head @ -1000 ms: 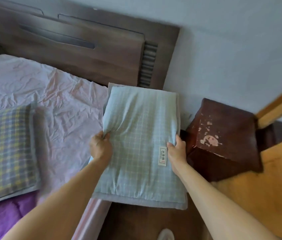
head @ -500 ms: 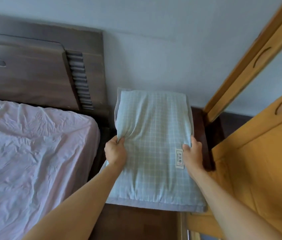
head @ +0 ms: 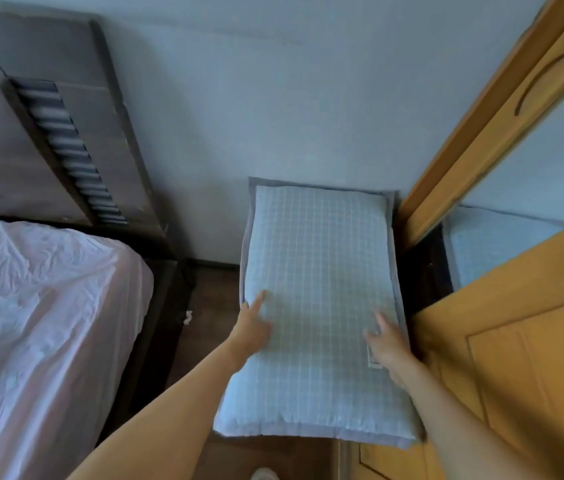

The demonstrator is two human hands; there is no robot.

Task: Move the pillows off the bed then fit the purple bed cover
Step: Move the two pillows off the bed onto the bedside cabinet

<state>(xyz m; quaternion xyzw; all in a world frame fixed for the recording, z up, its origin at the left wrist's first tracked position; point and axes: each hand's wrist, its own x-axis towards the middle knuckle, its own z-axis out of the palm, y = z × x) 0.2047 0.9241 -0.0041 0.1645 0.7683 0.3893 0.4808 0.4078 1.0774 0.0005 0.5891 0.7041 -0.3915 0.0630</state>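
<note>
A light blue checked pillow [head: 318,278] with a grey border lies flat beside the bed, between the wall and a wooden door, hiding whatever it rests on. My left hand [head: 252,327] lies on its left edge with fingers straight, the forefinger stretched forward. My right hand [head: 386,344] rests on its right side near a small white label, fingers loose. Neither hand grips the pillow. The bed [head: 38,334] at the left carries a crumpled pale pink sheet. No purple cover and no second pillow are in view.
A dark wooden headboard [head: 48,143] stands at the back left. A yellow wooden door [head: 515,358] and its frame [head: 488,116] crowd the right side. Dark wood floor [head: 204,323] runs between bed and pillow. A light shoe tip [head: 265,474] shows at the bottom edge.
The pillow has come off the bed and been set down to its right beside the door. Both hands have let go of it and now lie loosely on it.
</note>
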